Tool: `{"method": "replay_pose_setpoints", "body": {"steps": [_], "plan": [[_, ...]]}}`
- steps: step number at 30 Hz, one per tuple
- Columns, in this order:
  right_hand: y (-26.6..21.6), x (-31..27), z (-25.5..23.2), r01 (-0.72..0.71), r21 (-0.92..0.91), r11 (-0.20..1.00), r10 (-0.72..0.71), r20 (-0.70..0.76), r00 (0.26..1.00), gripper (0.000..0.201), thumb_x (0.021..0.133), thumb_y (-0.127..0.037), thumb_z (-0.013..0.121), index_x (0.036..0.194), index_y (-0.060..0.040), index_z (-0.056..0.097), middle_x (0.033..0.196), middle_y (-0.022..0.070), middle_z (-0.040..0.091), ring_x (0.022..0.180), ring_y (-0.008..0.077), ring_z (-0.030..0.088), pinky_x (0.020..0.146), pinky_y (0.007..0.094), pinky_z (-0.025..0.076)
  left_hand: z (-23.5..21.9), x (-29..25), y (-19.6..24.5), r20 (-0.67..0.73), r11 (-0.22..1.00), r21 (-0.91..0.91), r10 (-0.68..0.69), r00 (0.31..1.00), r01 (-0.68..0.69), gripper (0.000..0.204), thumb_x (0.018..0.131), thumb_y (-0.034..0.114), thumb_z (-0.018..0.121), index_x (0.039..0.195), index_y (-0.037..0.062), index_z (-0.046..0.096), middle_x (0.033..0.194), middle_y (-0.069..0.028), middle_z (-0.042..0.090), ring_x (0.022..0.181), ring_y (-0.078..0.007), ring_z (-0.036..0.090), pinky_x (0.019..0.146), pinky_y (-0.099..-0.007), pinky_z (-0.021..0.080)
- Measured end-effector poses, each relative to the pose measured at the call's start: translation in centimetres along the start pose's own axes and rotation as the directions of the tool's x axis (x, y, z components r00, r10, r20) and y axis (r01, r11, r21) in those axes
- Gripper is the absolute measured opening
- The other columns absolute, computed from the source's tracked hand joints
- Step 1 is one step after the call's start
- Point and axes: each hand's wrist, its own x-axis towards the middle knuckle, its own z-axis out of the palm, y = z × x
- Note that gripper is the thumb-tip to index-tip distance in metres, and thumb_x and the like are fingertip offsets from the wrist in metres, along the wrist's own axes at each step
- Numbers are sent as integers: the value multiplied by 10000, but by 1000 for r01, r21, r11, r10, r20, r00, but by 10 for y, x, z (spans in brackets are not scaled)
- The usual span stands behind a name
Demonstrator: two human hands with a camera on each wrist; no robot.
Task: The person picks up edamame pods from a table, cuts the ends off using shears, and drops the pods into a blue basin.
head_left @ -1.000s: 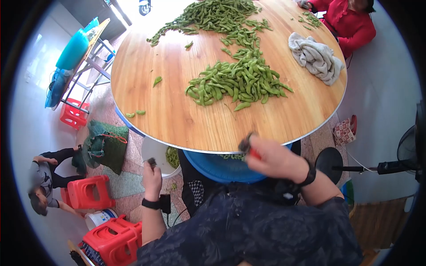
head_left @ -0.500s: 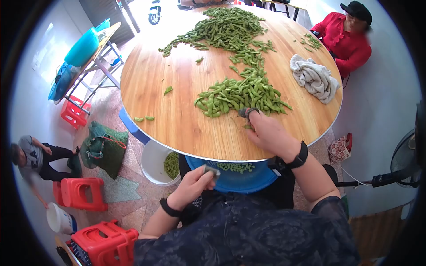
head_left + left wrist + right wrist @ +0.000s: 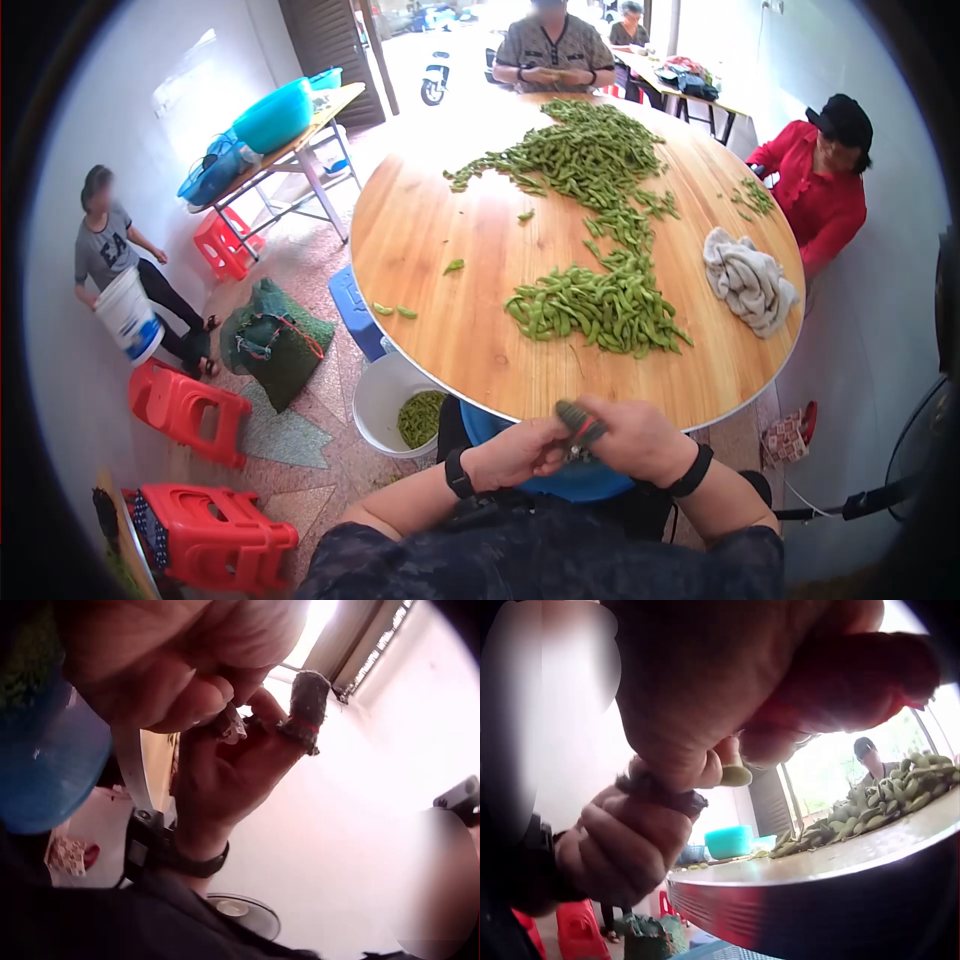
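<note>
At the near table edge, my left hand (image 3: pixel 512 456) and right hand (image 3: pixel 640 438) meet over the blue basin (image 3: pixel 580 486). A green bean pod (image 3: pixel 736 775) shows pinched in the right fingers in the right wrist view. One right finger wears a dark cover (image 3: pixel 309 701) with red at its base. My left hand (image 3: pixel 622 844) lies just below with curled fingers and a dark-covered thumb; whether it encloses anything is hidden. A pile of green pods (image 3: pixel 600 308) lies on the round wooden table (image 3: pixel 440 320), beyond both hands.
A bigger pod heap (image 3: pixel 590 150) lies farther back, a crumpled cloth (image 3: pixel 748 282) at the right. Left on the floor stand a white bucket (image 3: pixel 375 405), green sack (image 3: pixel 275 345) and red stools (image 3: pixel 215 535). People are across the table, at the right and at the left wall.
My right hand has come back from the pod pile to the table edge and met the left. The head view has shifted, showing more of the room. The person at left now stands holding a bucket.
</note>
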Motion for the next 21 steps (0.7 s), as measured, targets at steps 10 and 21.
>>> {"method": "replay_pose_setpoints", "body": {"steps": [10, 21], "plan": [[1, -2, 1, -599, 777, 194, 393, 497, 773, 172, 924, -135, 580, 1030, -14, 520, 728, 33, 565, 611, 123, 559, 544, 270, 458, -5, -11, -11, 120, 667, 700, 243, 963, -256, 236, 1002, 256, 470, 905, 59, 555, 672, 47, 475, 614, -41, 446, 549, -213, 371], [-9, 1, 15, -578, 812, 81, 456, 486, 746, 85, 913, -82, 398, 975, -35, 431, 692, 36, 522, 479, 93, 496, 431, 240, 405, -12, -23, -15, -25, 755, 577, 397, 917, -311, 223, 1005, 233, 471, 871, 72, 548, 661, 58, 471, 595, -31, 423, 542, -189, 353]]}}
